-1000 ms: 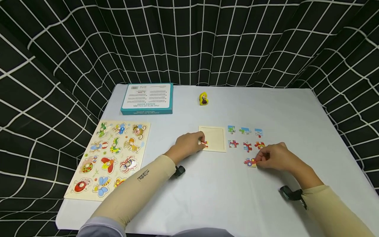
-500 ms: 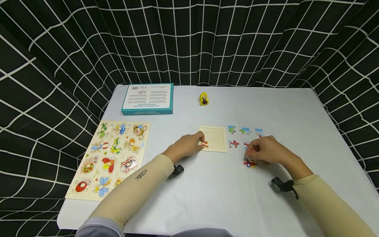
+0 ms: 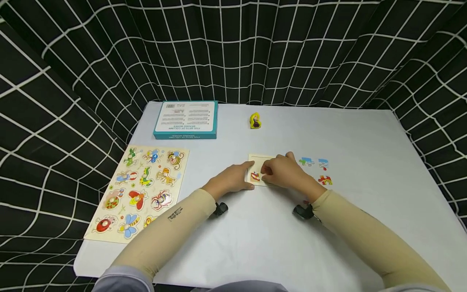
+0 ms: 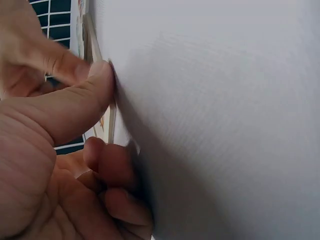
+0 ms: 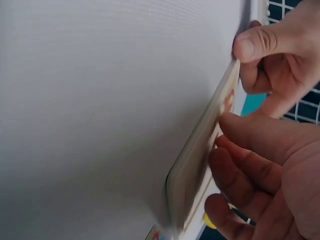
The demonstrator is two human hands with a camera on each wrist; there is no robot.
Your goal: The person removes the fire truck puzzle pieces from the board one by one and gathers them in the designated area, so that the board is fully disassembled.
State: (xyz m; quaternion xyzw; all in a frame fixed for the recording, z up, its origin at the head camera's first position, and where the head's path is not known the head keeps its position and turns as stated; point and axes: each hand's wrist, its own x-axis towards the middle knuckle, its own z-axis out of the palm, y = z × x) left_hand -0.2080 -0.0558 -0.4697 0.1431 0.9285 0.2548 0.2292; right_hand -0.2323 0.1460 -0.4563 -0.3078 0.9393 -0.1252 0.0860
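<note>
At the middle of the table, my left hand (image 3: pixel 233 178) grips the left edge of a small wooden puzzle tray (image 3: pixel 258 160). The right wrist view shows its thumb pressed on the corner of the tray (image 5: pixel 192 150). A red and yellow jigsaw piece (image 3: pixel 255 176) lies in the tray's lower left. Over the tray, just right of that piece, my right hand (image 3: pixel 286 172) has thumb and fingertips drawn together in a pinch; the jigsaw piece between them is hidden. Loose jigsaw pieces lie to the right: two blue ones (image 3: pixel 306 162) and a red and yellow one (image 3: pixel 325 180).
A large wooden insect puzzle board (image 3: pixel 175 190) lies at left. Behind it sits a teal box (image 3: pixel 186 117) with printed text. A small yellow figure (image 3: pixel 255 121) stands at the back. Black curtain with a white grid (image 3: pixel 233 48) borders the white table (image 3: pixel 350 134).
My right hand has gone from the loose pieces leftward onto the tray, its forearm now covering part of their rows. The left hand stays at the tray's left edge, its thumb shifted slightly lower.
</note>
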